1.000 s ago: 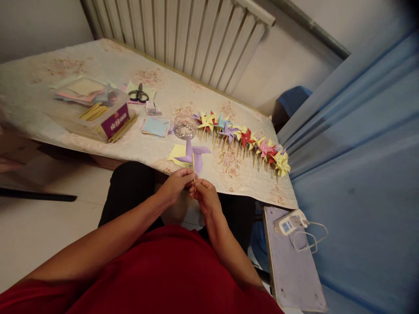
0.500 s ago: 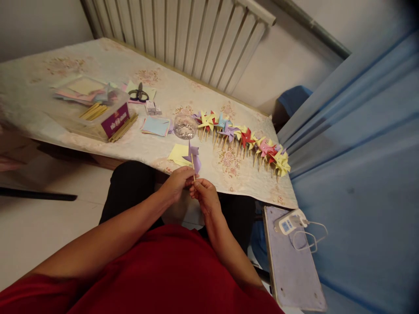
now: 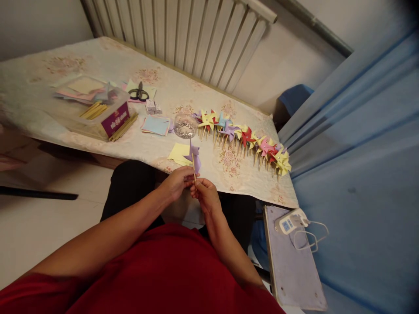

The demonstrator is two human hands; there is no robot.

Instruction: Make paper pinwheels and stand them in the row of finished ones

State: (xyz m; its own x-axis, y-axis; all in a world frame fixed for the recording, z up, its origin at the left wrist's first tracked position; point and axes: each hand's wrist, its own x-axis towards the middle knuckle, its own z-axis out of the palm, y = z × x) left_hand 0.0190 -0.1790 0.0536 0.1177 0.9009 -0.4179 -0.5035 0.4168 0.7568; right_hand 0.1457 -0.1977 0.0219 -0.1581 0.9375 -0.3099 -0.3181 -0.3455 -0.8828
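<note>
your l hand (image 3: 180,181) & r hand (image 3: 208,195) both pinch the stick (image 3: 194,164) of the purple pinwheel (image 3: 197,163), held by the desk (image 3: 147,150) edge nr yellow paper (image 3: 178,153); other pinwheels (image 3: 246,136) in a row to the r.

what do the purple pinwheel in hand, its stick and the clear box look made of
Held pinwheel: most likely matte paper, from its thin, folded blades without shine.
Its stick: probably plain wood or bamboo, going by the pale tan colour.
Clear box: likely smooth plastic, given its see-through walls, though the look alone can't settle it.
</note>
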